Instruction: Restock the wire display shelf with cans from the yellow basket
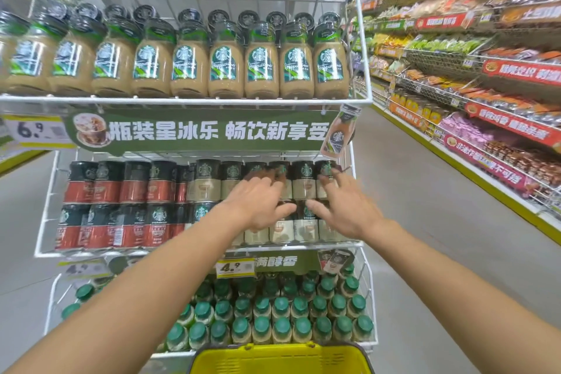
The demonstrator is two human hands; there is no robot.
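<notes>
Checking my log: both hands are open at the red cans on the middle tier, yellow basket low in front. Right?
Not the red cans. The head view shows the left hand and right hand open at the cream cans on the right of the middle tier; the red cans stand to their left. The yellow basket is low in front.

Left hand (258, 205) and right hand (346, 209), fingers splayed, at beige cans (280, 231) on wire shelf (182, 99)

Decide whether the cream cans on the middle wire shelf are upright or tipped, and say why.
Upright: the cream cans stand in two stacked tiers, logos level, tops upward; none visible leans.
</notes>
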